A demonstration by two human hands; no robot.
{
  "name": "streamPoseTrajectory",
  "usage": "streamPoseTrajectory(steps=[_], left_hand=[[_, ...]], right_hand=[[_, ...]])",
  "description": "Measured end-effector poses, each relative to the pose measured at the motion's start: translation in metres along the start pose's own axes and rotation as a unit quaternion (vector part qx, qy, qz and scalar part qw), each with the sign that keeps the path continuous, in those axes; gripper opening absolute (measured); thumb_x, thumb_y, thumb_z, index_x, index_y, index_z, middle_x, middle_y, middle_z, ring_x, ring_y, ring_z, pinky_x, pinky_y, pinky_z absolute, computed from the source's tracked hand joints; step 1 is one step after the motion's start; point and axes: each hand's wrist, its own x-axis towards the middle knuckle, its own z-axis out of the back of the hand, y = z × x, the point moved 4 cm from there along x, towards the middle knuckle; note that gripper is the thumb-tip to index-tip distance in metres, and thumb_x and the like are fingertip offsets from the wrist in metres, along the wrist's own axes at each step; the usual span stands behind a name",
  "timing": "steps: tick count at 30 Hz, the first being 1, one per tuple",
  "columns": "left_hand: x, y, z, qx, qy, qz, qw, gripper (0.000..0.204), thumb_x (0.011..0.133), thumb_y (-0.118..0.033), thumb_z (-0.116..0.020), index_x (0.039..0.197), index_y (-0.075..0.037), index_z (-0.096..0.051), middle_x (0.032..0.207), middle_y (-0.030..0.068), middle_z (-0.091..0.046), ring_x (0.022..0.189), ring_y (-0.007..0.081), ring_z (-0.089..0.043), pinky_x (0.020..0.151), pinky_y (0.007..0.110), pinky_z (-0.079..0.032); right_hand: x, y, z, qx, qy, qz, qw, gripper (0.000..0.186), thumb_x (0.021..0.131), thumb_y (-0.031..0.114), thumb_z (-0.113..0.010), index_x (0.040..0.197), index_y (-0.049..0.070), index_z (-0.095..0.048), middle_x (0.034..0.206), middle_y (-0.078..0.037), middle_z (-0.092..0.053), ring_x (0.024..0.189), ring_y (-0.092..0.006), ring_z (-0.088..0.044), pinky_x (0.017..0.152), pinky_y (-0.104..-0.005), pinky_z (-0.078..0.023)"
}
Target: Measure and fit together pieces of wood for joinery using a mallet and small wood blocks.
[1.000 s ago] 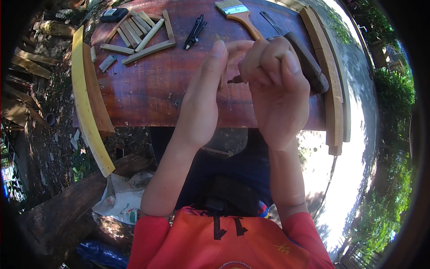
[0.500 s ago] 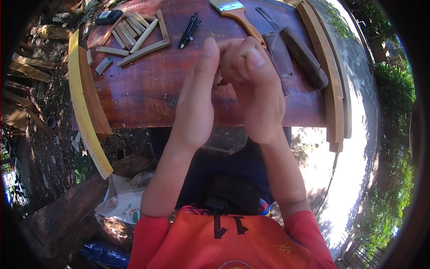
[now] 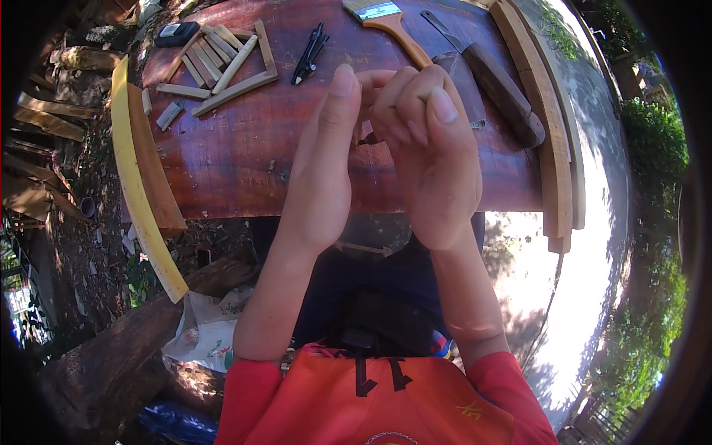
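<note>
My left hand [image 3: 324, 159] and my right hand [image 3: 437, 156] are raised close together over the near half of the table. The left thumb points up, while its fingers bend away behind toward the right hand. My right fingers are curled in, with the thumb on the outside. A small dark reddish tip [image 3: 368, 139] shows between the hands; the rest of it is hidden, and I cannot tell what it is. Just beyond my right hand lie a brown sheet like sandpaper [image 3: 450, 65] and a wide paintbrush [image 3: 404, 37] with a wooden handle.
On the reddish wooden table [image 3: 230, 167], short wood sticks [image 3: 237, 63] lie in a group, with a black device [image 3: 176, 34] beside them. A slim black tool [image 3: 310, 53] lies further right. A wooden-handled blade [image 3: 500, 89] is near long beams [image 3: 549, 133]. A yellow strip [image 3: 137, 178] edges the left.
My right hand has shifted slightly right and its fingers have turned a little. The left hand stays nearly in place. The table items appear slightly shifted in the view.
</note>
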Motion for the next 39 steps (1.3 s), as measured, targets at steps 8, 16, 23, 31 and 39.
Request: streamPoseTrajectory(steps=[8,16,23,31,39], left_hand=[[-0.002,0.002,0.001,0.015,0.001,0.001,1.0,0.072,0.117,-0.059,-0.032,0.135,0.002,-0.065,0.119,0.0055,-0.066,0.112,0.0139,-0.058,0.104,0.032,-0.043],[-0.001,0.0,-0.002,0.023,-0.005,-0.01,1.0,0.074,0.116,-0.059,-0.031,0.138,0.003,-0.064,0.127,0.0077,-0.066,0.121,0.0164,-0.058,0.112,0.034,-0.041],[-0.003,-0.001,0.001,0.012,-0.003,0.013,1.0,0.077,0.116,-0.06,-0.031,0.139,0.006,-0.063,0.128,0.008,-0.066,0.123,0.0167,-0.057,0.113,0.032,-0.04],[0.001,0.0,0.0,0.013,0.014,-0.007,1.0,0.074,0.117,-0.059,-0.032,0.137,0.004,-0.066,0.124,0.0058,-0.066,0.117,0.0149,-0.057,0.11,0.032,-0.04],[-0.002,0.006,0.007,0.011,0.011,0.02,1.0,0.071,0.117,-0.056,-0.033,0.139,0.003,-0.066,0.131,0.0076,-0.066,0.124,0.0157,-0.056,0.112,0.033,-0.04]], right_hand=[[0.002,-0.002,0.004,-0.032,0.003,-0.012,0.999,0.028,0.111,0.03,-0.039,0.09,0.01,-0.039,0.088,-0.002,-0.038,0.082,-0.015,-0.036,0.083,-0.033,-0.036],[0.005,0.012,0.004,-0.028,0.02,0.034,0.999,0.031,0.111,0.032,-0.04,0.09,0.01,-0.038,0.086,-0.002,-0.038,0.081,-0.0153,-0.035,0.08,-0.0332,-0.035],[0.008,0.013,0.006,0.002,0.023,0.037,0.999,0.031,0.11,0.032,-0.041,0.089,0.011,-0.037,0.085,-0.002,-0.036,0.081,-0.016,-0.036,0.08,-0.0331,-0.034],[0.006,0.011,0.004,-0.029,0.029,0.058,0.997,0.033,0.115,0.032,-0.037,0.094,0.008,-0.046,0.087,0.001,-0.042,0.079,-0.0096,-0.035,0.075,-0.0272,-0.036],[0.004,0.001,0.004,-0.034,0.022,-0.012,0.999,0.03,0.11,0.032,-0.038,0.089,0.01,-0.038,0.084,-0.003,-0.037,0.08,-0.0153,-0.035,0.079,-0.0334,-0.034]])
